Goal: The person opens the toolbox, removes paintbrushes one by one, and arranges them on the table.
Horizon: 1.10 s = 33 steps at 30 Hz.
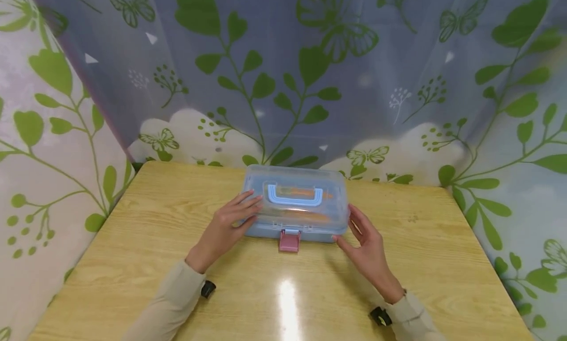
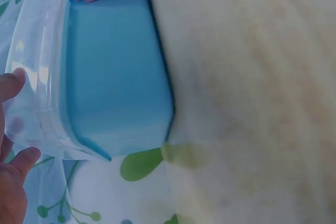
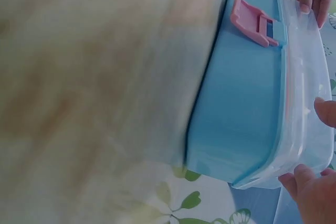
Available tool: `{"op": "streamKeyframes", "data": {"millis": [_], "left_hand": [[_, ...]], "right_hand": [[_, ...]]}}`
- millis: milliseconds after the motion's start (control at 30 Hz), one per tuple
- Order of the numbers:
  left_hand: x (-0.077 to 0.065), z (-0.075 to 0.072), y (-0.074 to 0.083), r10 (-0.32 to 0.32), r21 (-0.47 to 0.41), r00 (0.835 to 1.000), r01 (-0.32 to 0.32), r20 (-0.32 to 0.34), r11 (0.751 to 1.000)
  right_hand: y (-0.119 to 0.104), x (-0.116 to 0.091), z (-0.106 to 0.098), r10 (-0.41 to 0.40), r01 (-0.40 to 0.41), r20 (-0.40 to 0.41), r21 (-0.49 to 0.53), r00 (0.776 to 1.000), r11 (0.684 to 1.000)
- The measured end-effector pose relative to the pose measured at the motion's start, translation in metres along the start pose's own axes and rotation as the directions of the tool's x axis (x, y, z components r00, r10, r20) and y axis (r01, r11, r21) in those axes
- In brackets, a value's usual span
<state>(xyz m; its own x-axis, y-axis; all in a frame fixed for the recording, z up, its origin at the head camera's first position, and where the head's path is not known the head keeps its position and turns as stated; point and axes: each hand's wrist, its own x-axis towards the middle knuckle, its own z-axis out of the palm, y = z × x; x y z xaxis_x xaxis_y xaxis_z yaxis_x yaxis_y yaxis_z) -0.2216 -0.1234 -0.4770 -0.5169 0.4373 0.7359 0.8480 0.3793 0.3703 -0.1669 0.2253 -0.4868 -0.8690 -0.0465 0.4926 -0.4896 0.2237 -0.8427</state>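
A light-blue plastic storage box with a clear lid sits on the table. A blue carry handle lies on the lid, and a pink latch hangs out from the front. Orange and pale shapes show blurred through the lid. My left hand rests on the lid's left end, fingers fairly straight and thumb near the front. Around the front right corner, my right hand holds the box, thumb at the front and fingers at the right end. The right wrist view shows those fingers at the lid's edge.
The wood-grain table extends on both sides of the box and in front of it. Behind the table hangs a curtain printed with leaves and butterflies, close to the box's back edge. More patterned cloth borders the table's sides.
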Motion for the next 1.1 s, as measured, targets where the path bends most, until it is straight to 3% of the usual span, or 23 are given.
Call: {"op": "streamKeyframes", "data": {"millis": [300,600,833,1100], "left_hand": [[0.015,-0.004,-0.003,-0.02,-0.086,0.998,0.015,-0.057,0.996],[0.025,-0.012,-0.004,-0.044,-0.128,0.994,0.031,-0.099,0.991],[0.027,-0.013,-0.005,-0.047,-0.155,0.988,0.023,-0.15,0.988],[0.024,-0.024,-0.003,-0.026,-0.122,0.996,0.016,-0.085,0.992]], "right_hand": [[0.0,0.008,-0.001,-0.092,0.092,-0.016,-0.008,0.996,0.996],[0.0,0.015,0.002,-0.159,0.156,-0.14,-0.032,0.977,0.987],[0.002,0.019,0.002,-0.232,0.226,-0.156,-0.056,0.96,0.972],[0.011,0.03,-0.002,-0.381,0.372,-0.138,-0.09,0.914,0.924]]}}
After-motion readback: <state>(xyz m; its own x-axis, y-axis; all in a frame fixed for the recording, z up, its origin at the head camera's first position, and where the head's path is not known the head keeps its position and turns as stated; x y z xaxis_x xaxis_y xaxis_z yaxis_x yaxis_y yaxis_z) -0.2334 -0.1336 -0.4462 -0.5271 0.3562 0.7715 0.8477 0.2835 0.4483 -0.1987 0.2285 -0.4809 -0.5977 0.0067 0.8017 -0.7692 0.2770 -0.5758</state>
